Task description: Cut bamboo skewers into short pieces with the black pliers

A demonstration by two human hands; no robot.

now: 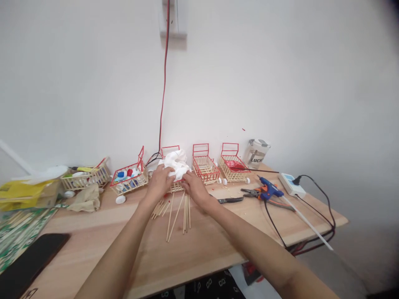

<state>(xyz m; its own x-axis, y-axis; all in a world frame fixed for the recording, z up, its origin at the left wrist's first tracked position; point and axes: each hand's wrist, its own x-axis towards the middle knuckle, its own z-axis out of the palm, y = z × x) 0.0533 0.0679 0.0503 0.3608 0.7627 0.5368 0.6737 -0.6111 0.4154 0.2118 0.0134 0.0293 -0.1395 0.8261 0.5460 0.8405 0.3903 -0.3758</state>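
Crumpled white tissue (177,161) sits bunched over a small stick-built shopping cart (176,187) with a red handle, hiding most of its basket. My left hand (161,179) is closed on the left side of the tissue, fingertips curled against it. From the other side, my right hand (195,187) pinches the tissue's lower right edge, close to the cart's rim. Loose wooden sticks (175,216) lie on the table just below the hands, with shorter cut pieces (160,209) beside them.
Similar carts stand along the wall: two at left (129,180) (85,177) holding bottle caps, two at right (205,169) (234,168). A blue glue gun (270,189), pliers (251,192), power strip (292,185) and cables occupy the right. A phone (34,261) lies front left.
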